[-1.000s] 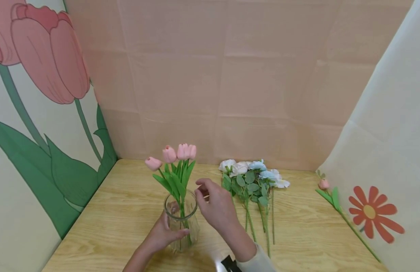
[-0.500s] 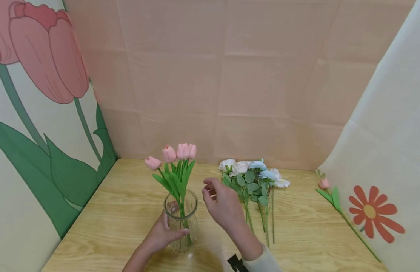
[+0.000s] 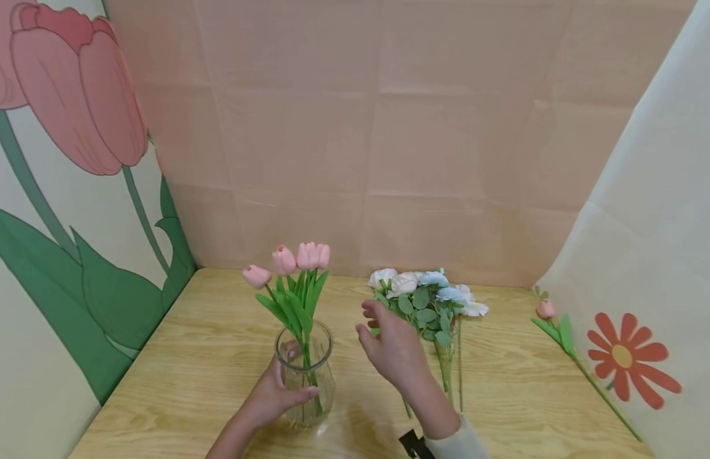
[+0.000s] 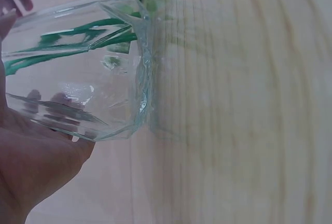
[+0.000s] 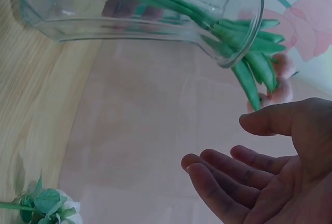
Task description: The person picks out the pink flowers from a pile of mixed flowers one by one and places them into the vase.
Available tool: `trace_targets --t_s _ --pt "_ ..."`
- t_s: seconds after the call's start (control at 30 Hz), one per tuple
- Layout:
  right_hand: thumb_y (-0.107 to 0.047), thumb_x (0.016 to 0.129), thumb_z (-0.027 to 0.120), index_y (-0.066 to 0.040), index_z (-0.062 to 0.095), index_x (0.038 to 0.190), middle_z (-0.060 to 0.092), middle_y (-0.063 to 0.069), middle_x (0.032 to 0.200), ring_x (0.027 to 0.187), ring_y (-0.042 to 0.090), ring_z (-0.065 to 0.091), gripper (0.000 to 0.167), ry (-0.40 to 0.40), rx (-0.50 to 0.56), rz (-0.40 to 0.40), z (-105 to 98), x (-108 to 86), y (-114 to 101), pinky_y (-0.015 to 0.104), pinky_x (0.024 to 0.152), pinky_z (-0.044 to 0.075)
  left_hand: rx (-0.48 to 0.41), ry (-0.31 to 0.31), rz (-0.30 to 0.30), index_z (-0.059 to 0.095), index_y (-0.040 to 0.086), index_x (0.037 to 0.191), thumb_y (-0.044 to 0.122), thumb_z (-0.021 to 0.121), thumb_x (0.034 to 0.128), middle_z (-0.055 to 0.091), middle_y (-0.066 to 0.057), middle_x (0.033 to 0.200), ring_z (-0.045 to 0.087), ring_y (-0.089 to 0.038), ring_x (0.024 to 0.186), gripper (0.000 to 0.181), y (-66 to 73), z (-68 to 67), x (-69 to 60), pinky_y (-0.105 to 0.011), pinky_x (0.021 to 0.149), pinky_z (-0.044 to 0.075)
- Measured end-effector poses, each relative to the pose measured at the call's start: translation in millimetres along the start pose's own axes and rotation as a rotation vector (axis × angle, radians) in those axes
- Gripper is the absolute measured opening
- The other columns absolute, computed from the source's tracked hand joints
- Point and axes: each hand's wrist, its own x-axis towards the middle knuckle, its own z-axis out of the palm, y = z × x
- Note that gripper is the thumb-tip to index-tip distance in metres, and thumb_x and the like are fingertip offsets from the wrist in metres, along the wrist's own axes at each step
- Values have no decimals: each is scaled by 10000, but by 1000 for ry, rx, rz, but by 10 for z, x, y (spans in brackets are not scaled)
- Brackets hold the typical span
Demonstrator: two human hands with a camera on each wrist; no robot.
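Observation:
A clear glass vase [image 3: 323, 382] stands on the table, with several pink tulips [image 3: 284, 260] upright in it and leaning left. Their green stems [image 4: 78, 53] show through the glass in the left wrist view. My left hand [image 3: 277, 392] grips the vase from its left side, thumb across the front and fingers behind the glass. To the right of the vase my right hand [image 3: 395, 347] hovers with nothing in it, fingers loosely bent and parted, as the right wrist view confirms. Beyond it lies a bunch of white and pale blue flowers [image 3: 426, 296], partly hidden by that hand.
A single pink tulip [image 3: 546, 310] lies at the table's right edge, along the white cloth with a printed red flower [image 3: 621, 357]. A pink-beige cloth [image 3: 389, 140] hangs behind the wooden table [image 3: 199, 357]. Printed tulips cover the left cloth [image 3: 73, 108].
My right hand has moved right, away from the vase rim and toward the white and blue flowers. The left hand, the vase and its tulips have stayed in place.

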Motion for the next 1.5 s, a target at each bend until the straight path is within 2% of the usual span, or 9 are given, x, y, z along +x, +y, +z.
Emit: trace_targets --t_s 0.13,0.43,0.63,0.97,1.13,1.5 --pt "-214 961 695 -98 595 1342 715 94 1217 1031 264 716 411 -30 -28 58 -31 -8 67 414 788 614 15 3 -10 302 108 1565 280 909 734 429 -209 1544 358 -475 1428 1043 1 -3 -4 -714 1131 252" --pt "-221 935 722 -97 598 1337 739 96 1147 1002 275 714 438 -1 -94 72 -109 -31 238 474 786 591 25 6 9 304 97 1560 281 904 736 420 -213 1551 354 -477 1431 1036 -6 -2 -24 -718 1127 251" --pt "-186 937 713 -48 582 1328 718 129 1200 1027 301 709 435 -3 -90 77 -177 -56 353 503 816 583 24 8 13 316 104 1554 275 904 734 422 -213 1550 353 -478 1431 1024 -2 -2 -24 -720 1125 250" --pt "-231 970 672 -49 538 1393 688 177 1253 1096 352 680 480 -53 -104 154 -312 -78 554 526 874 570 21 8 11 317 88 1553 280 905 729 417 -223 1550 346 -479 1434 1030 -4 -6 -16 -721 1127 248" --pt "-241 970 669 -32 521 1394 681 195 1260 1093 379 675 495 -48 -107 164 -364 -93 654 544 898 556 21 8 13 318 91 1552 278 905 729 415 -221 1552 344 -482 1435 1028 -9 -6 -15 -728 1124 242" --pt "-231 986 640 -16 505 1406 667 219 1273 1138 398 651 490 -57 -166 200 -493 -143 847 583 931 523 -10 -12 38 294 105 1568 253 899 745 387 -204 1577 308 -459 1463 1033 -6 3 -11 -713 1143 206"
